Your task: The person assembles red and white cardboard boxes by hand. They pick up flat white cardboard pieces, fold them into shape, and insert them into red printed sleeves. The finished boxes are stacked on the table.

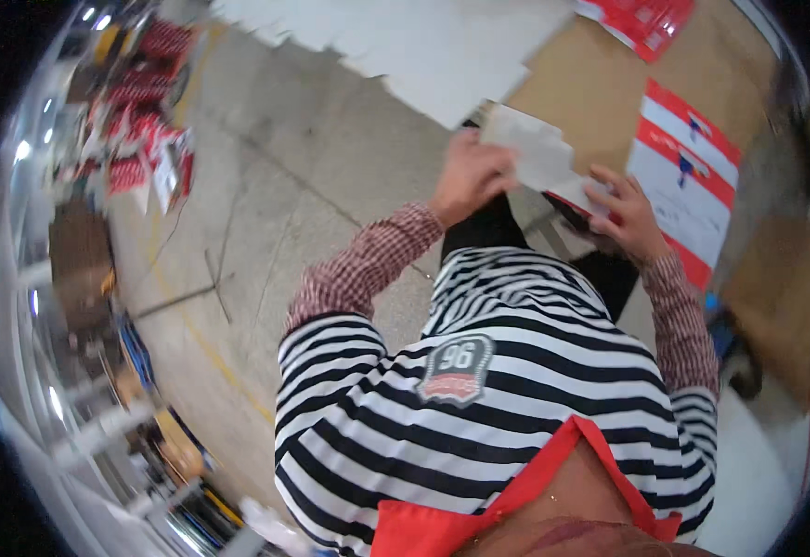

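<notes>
A pale grey-white sheet (537, 153) of paper or thin card is between my two hands, over my lap at the table edge. My left hand (470, 176) has its fingers curled at the sheet's left end and is slightly blurred. At the lower right end, my right hand (629, 213) holds the sheet with bent fingers. A strip of red shows at the sheet's lower edge near the right fingers. Just right of that hand lies a flat red-and-white printed package (681, 176) with small blue figures.
A brown cardboard surface (590, 88) lies ahead, with another red printed package (641, 23) at its far side. Large white sheets (414, 46) with ragged edges spread at the top. A cardboard box (781, 302) stands at right. Red-and-white packages (149, 153) are piled far left.
</notes>
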Demonstrator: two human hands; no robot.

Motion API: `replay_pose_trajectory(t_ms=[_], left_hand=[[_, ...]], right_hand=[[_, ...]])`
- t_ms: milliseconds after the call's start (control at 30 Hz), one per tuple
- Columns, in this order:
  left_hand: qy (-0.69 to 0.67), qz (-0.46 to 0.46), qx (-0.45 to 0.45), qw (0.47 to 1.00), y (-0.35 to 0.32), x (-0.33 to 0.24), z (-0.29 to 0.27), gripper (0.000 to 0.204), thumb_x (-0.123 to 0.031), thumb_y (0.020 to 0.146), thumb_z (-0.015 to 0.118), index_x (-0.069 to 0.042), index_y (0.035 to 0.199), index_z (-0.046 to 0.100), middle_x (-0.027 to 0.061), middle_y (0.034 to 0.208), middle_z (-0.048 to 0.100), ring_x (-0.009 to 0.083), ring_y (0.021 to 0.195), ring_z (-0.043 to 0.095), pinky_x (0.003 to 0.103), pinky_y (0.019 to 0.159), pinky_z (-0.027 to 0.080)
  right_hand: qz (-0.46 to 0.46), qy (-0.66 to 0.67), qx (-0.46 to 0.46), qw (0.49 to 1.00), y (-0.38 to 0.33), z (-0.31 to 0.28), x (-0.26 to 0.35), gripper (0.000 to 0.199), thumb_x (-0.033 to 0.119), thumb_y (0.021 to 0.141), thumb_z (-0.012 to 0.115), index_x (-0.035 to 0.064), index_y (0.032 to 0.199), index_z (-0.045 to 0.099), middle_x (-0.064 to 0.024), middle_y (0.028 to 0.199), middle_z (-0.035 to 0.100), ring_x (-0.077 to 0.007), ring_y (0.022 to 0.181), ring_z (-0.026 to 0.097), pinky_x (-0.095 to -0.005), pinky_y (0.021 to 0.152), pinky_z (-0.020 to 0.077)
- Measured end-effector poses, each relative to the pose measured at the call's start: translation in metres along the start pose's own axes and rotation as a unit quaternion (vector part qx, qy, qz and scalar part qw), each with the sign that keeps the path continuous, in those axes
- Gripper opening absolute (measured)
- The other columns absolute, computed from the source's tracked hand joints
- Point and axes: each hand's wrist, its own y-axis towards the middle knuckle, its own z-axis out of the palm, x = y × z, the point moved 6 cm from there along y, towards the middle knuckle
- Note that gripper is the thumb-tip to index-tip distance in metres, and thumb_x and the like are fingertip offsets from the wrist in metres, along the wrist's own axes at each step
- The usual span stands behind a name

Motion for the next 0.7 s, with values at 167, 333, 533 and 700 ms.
replay_pose_trajectory(t_ms=[167, 333, 533, 700], left_hand=[[-0.394, -0.46, -0.378, 0.701, -0.001, -0.016, 0.026, 0.039, -0.011, 0.085, 0.071, 0.0, 0.114, 0.047, 0.0121, 0.107, 0.061, 0.0201, 0.099, 0.059, 0.037, 0.086, 0.047], [-0.509, -0.329, -0.395, 0.69, 0.024, -0.02, 0.041, 0.03, -0.004, 0.085, 0.066, -0.001, 0.108, 0.046, 0.0087, 0.102, 0.058, 0.0153, 0.086, 0.059, 0.029, 0.074, 0.05], [0.056, 0.145, 0.065, 0.986, 0.116, -0.105, 0.057, 0.091, -0.058, 0.077, 0.069, 0.0, 0.139, 0.037, 0.0225, 0.144, 0.037, 0.0414, 0.136, 0.032, 0.056, 0.11, 0.024], [0.013, 0.124, 0.103, 0.987, 0.115, -0.069, 0.089, 0.119, -0.083, 0.067, 0.053, 0.0, 0.148, 0.026, 0.0228, 0.154, 0.023, 0.042, 0.143, 0.019, 0.059, 0.113, 0.014]], right_hand=[[0.011, 0.0, -0.013, 1.0, -0.004, -0.004, 0.0, 0.05, 0.035, 0.078, 0.073, 0.0133, 0.122, 0.065, -0.0108, 0.138, 0.05, -0.031, 0.116, 0.049, -0.0406, 0.101, 0.0415], [0.004, 0.028, -0.035, 0.999, -0.009, -0.001, -0.001, 0.055, 0.034, 0.073, 0.077, 0.0129, 0.122, 0.065, -0.0104, 0.135, 0.051, -0.0301, 0.114, 0.05, -0.0398, 0.1, 0.0425], [0.052, -0.072, 0.025, 0.996, -0.026, -0.008, -0.004, 0.073, 0.03, 0.065, 0.081, 0.0085, 0.13, 0.056, -0.0128, 0.141, 0.045, -0.033, 0.128, 0.041, -0.0423, 0.107, 0.0356], [0.125, -0.125, -0.14, 0.974, -0.054, -0.036, -0.013, 0.081, 0.021, 0.066, 0.077, 0.0074, 0.14, 0.046, -0.0132, 0.149, 0.037, -0.0333, 0.138, 0.032, -0.0446, 0.114, 0.0278]])
